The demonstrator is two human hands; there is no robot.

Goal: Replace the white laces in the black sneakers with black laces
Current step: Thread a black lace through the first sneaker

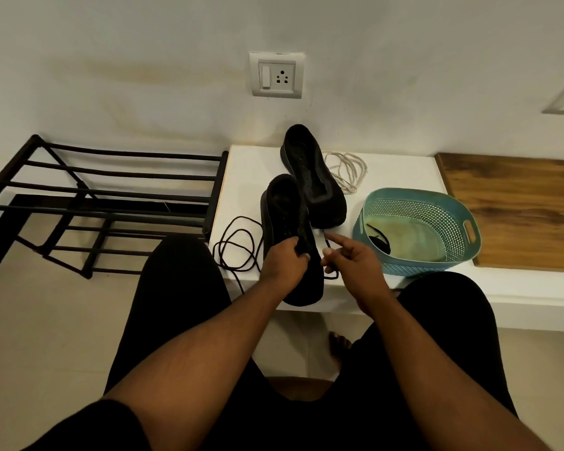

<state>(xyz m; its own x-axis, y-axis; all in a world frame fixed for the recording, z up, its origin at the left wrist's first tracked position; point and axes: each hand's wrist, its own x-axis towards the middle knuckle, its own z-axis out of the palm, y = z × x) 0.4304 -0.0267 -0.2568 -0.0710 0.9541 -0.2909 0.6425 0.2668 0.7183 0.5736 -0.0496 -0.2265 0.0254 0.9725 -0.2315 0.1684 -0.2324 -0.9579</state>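
A: What's the biggest thing around?

B: A black metal rack (105, 203) on the left, set against a white ledge (404, 177) that carries a wooden board (515, 209) at its right end.

A: And on the ledge?

B: Two black sneakers. The far sneaker (313, 177) lies unlaced near the wall; the near sneaker (290, 236) lies at the front edge, its toe end under the hands.

A: Containers?

B: One teal basket (453, 216), just right of the sneakers. A dark bundle (380, 240) lies in it, seemingly another lace; I can't tell for sure.

A: Laces?

B: The white laces (347, 170) lie in one loose pile beside the far sneaker. One black lace (238, 245) coils left of the near sneaker and crosses to its right side.

A: The hands?

B: The left hand (284, 258) grips the near sneaker's upper by its eyelet edge, fingers curled. The right hand (352, 258) pinches the black lace just right of that sneaker, index finger stretched out.
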